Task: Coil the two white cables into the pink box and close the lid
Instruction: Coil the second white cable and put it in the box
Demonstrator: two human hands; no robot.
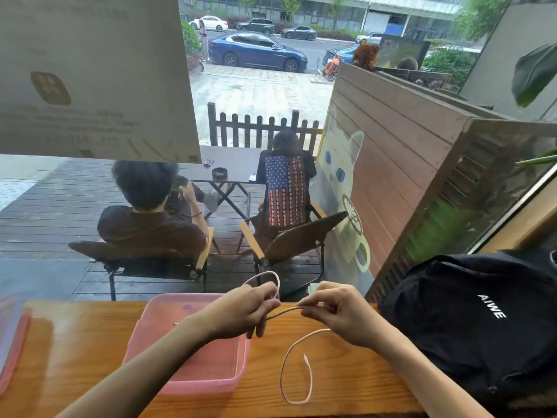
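An open pink box (141, 333) sits on the wooden counter, nothing visible inside it. My left hand (241, 310) is above the box's right edge, pinching a white cable (265, 277) that loops up over the fingers. A short stretch of that cable runs right to my right hand (334, 310), which pinches it too. Below my right hand a white cable (289, 357) curves down in a loose loop on the counter, its plug end lying inside the loop. Whether it is the same cable, I cannot tell. The pink lid (12, 339) lies at the far left.
A black backpack (482, 321) fills the counter's right end, close to my right forearm. The wooden counter (75, 351) meets a window straight ahead. Outside, two people sit on chairs with their backs to me.
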